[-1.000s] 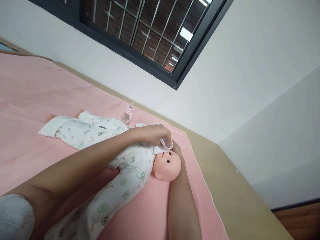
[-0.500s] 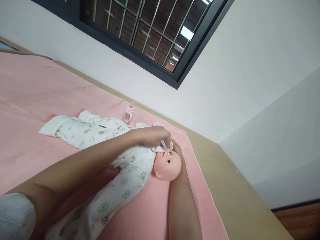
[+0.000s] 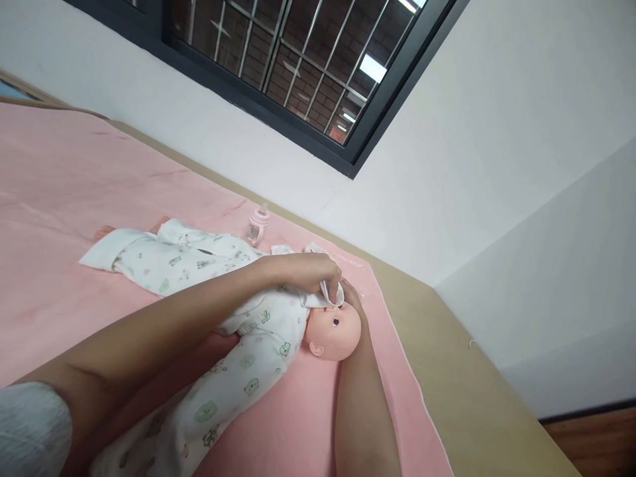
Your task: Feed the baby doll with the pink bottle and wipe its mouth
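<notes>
A baby doll lies on its back, its head to the right, in white clothes with green animal prints. My left hand reaches across the doll's chest, its fingers pinched on a white cloth at the doll's mouth and cheek. Whether that cloth is loose or part of the clothing I cannot make out. Behind the top of the doll's head, my right hand curves around the far side and holds it; most of its fingers are hidden by the head and the cloth.
A pink baby bottle stands beyond the doll, near the wall. Under everything lies a pink mat on a wooden surface. A dark-framed window with bars is in the white wall behind.
My left hand has shifted slightly toward me with the cloth, which now covers more of the doll's mouth and far eye. The right hand stays at the head.
</notes>
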Available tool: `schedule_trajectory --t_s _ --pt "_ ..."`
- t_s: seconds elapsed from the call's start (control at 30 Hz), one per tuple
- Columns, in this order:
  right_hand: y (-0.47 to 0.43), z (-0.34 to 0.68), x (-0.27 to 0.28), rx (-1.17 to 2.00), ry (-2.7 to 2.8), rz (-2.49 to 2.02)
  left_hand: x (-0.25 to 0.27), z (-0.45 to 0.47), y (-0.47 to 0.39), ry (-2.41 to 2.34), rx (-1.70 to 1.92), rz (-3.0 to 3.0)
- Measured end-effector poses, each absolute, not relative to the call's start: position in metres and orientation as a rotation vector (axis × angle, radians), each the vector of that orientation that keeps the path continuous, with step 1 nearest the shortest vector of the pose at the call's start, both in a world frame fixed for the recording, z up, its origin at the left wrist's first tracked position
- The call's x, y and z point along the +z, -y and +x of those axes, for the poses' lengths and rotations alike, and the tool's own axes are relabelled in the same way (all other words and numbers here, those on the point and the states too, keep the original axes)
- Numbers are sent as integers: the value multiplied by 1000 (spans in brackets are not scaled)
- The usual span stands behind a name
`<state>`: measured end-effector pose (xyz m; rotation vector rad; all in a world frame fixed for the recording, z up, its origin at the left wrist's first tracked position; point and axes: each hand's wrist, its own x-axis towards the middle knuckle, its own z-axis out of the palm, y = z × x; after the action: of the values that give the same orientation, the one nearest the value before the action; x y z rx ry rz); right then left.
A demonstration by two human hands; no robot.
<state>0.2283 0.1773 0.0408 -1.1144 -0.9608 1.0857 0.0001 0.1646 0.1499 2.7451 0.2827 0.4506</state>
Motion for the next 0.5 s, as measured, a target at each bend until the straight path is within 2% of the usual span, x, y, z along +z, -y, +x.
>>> schedule_trajectory --t_s 0.5 --pt "-166 222 44 1129 921 -1125 149 -3 -164 -177 423 2673"
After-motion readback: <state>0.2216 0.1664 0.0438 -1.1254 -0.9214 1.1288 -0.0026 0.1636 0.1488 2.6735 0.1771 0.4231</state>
